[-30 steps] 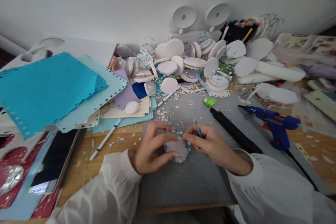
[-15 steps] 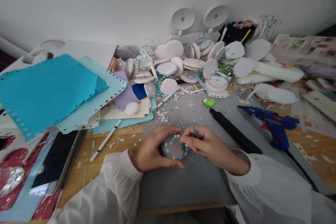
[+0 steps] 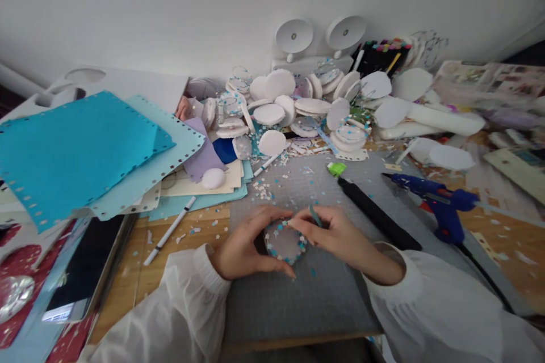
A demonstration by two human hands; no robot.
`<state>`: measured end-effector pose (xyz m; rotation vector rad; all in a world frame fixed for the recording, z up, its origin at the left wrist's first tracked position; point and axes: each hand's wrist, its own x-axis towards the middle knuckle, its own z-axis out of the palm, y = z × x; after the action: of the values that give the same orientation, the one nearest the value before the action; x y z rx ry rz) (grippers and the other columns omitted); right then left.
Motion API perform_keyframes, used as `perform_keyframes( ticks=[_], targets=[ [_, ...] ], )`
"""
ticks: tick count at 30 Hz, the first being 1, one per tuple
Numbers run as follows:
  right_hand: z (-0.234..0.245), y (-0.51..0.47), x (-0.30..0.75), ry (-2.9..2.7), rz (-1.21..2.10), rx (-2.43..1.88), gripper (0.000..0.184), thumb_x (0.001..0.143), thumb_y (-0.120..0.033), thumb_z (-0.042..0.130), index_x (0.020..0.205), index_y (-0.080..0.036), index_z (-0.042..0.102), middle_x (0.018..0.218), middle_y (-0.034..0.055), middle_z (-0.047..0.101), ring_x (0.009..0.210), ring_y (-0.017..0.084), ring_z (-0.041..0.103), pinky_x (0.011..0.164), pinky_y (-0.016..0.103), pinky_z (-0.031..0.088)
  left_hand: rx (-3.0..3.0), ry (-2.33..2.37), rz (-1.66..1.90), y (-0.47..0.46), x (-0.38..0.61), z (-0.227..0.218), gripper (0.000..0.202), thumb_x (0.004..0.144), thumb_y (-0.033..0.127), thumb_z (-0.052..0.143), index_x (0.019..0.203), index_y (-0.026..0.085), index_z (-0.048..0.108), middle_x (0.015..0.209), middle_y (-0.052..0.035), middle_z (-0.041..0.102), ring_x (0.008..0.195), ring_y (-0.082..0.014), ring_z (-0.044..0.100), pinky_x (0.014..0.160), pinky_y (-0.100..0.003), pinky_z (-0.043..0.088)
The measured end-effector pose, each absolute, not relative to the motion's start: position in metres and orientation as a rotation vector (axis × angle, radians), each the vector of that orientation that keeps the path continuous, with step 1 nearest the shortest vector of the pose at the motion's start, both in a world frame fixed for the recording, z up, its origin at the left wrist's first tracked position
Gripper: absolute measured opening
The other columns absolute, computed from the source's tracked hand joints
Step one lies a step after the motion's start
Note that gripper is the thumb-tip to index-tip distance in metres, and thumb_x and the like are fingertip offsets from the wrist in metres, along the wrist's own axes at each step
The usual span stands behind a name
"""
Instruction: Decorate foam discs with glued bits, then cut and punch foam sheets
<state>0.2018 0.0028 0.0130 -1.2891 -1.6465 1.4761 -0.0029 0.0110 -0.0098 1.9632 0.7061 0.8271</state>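
Observation:
On the grey cutting mat (image 3: pixel 272 306) lies a round pale disc (image 3: pixel 287 244) rimmed with small blue and white stars. My left hand (image 3: pixel 244 247) curves around its left side, thumb at the near edge and fingers at the far edge, steadying it. The fingers of my right hand (image 3: pixel 330 232) are pinched together at the disc's upper right rim. A slim teal tool (image 3: pixel 315 215), perhaps tweezers, sticks up between them; its lower end is hidden. Whatever sits at the fingertips is too small to make out. Loose stars (image 3: pixel 266 190) lie scattered beyond my hands.
Right of my hands lie a black stick-shaped object (image 3: pixel 378 212) and a blue glue gun (image 3: pixel 438 195). White discs (image 3: pixel 272 113) pile up at the back. Blue sheets (image 3: pixel 85 153), a white pen (image 3: pixel 170 231) and a phone (image 3: pixel 83 272) occupy the left.
My right fingertips have shifted slightly left along the disc's far rim, and the teal tool has tilted a little. My left hand stays around the disc. The view has shifted slightly.

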Motion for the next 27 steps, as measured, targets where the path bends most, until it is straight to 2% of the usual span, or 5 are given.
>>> perform_keyframes(
  ticks=[7, 13, 19, 23, 27],
  targets=[
    [0.019, 0.015, 0.22, -1.12, 1.331, -1.254, 0.036, 0.088, -0.048, 0.055, 0.079, -0.017, 0.069, 0.049, -0.0061, 0.04, 0.039, 0.006, 0.027, 0.039, 0.023, 0.019, 1.873, 0.734, 0.855, 0.009, -0.004, -0.009, 0.077, 0.059, 0.046, 0.085, 0.125, 0.021, 0.055, 0.118, -0.0127, 0.062, 0.11, -0.0287, 0.059, 0.095, -0.042, 0.047],
    [0.019, 0.027, 0.226, -0.879, 1.242, -1.13, 0.039, 0.086, -0.051, 0.049, 0.077, -0.02, 0.071, 0.079, 0.006, 0.063, 0.07, 0.016, 0.057, 0.059, 0.028, 0.045, 1.89, 0.715, 0.835, 0.009, -0.005, -0.006, 0.079, 0.056, 0.046, 0.087, 0.124, 0.021, 0.054, 0.117, -0.0124, 0.062, 0.108, -0.0283, 0.06, 0.093, -0.041, 0.048],
    [0.002, 0.029, 0.223, -0.905, 1.338, -1.245, 0.055, 0.089, -0.063, 0.041, 0.063, -0.019, 0.063, 0.045, -0.0023, 0.041, 0.04, 0.01, 0.035, 0.041, 0.026, 0.026, 1.894, 0.692, 0.835, 0.01, -0.004, -0.004, 0.078, 0.056, 0.045, 0.087, 0.122, 0.02, 0.054, 0.116, -0.0123, 0.062, 0.108, -0.0284, 0.059, 0.093, -0.04, 0.048],
    [-0.005, 0.029, 0.22, -0.9, 1.336, -1.182, 0.044, 0.087, -0.06, 0.051, 0.071, -0.02, 0.063, 0.057, -0.0012, 0.053, 0.051, 0.011, 0.047, 0.05, 0.025, 0.038, 1.887, 0.675, 0.814, 0.009, -0.005, -0.005, 0.079, 0.056, 0.044, 0.088, 0.122, 0.02, 0.053, 0.118, -0.0127, 0.06, 0.11, -0.0287, 0.058, 0.095, -0.04, 0.046],
    [-0.008, 0.03, 0.221, -1.056, 1.212, -1.202, 0.021, 0.08, -0.042, 0.068, 0.078, -0.022, 0.062, 0.067, -0.0028, 0.057, 0.062, 0.012, 0.053, 0.061, 0.025, 0.042, 1.904, 0.662, 0.805, 0.01, -0.005, -0.005, 0.08, 0.056, 0.043, 0.088, 0.123, 0.02, 0.052, 0.12, -0.0132, 0.059, 0.113, -0.0295, 0.056, 0.098, -0.04, 0.045]
  ],
)
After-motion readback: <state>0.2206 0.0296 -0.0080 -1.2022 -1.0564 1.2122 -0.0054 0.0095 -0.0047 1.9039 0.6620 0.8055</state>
